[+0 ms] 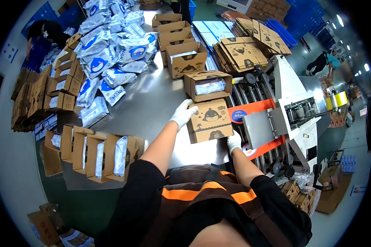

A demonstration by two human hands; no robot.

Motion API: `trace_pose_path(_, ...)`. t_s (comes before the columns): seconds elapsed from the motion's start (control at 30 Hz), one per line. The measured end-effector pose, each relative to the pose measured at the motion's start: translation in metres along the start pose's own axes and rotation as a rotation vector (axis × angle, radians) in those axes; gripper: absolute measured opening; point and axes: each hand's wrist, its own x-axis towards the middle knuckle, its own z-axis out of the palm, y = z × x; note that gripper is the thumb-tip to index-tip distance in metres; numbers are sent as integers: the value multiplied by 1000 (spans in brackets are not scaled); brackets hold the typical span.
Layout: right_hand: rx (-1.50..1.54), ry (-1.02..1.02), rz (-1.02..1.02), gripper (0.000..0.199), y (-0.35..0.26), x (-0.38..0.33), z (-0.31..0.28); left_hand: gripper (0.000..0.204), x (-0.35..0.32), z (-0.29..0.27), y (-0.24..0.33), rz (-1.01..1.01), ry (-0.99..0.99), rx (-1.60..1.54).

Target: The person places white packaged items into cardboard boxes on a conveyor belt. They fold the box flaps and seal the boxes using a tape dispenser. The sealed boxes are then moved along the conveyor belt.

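Note:
A closed brown cardboard box (pixel 210 120) with a dark printed figure lies on the steel table (pixel 148 103) in front of me. My left hand (pixel 182 115), in a white glove, rests on the box's upper left corner. My right hand (pixel 234 142), also gloved, grips its lower right corner. Just beyond it stands an open box (pixel 207 85) with a white packet inside, at the start of a roller conveyor (pixel 251 92).
A box-sealing machine (pixel 297 115) stands to the right of the rollers. More open boxes (pixel 181 57) line the table's far side, with flat cartons (pixel 245 49) stacked behind. A heap of white-and-blue packets (pixel 111 45) fills the far left. Filled open boxes (pixel 99 154) sit at near left. Other people work far off.

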Motion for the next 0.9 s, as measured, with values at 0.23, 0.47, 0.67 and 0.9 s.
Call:
trace_pose_path(0.23, -634, -154, -247, 34, -119, -94, -39, 57, -24, -8, -3, -393, -255, 256)
trace_pose_path(0.47, -527, -206, -209, 26, -184, -85, 12, 61, -64, 11, -113, -571, -179, 213)
trace_pose_path(0.67, -524, -102, -351, 25, -193, -114, 49, 46, -176, 4, -83, -181, 485, -294)
trace_pose_path(0.9, -1004, -797, -356, 54, -219, -137, 60, 35, -191, -29, -7, 321, 59, 629)
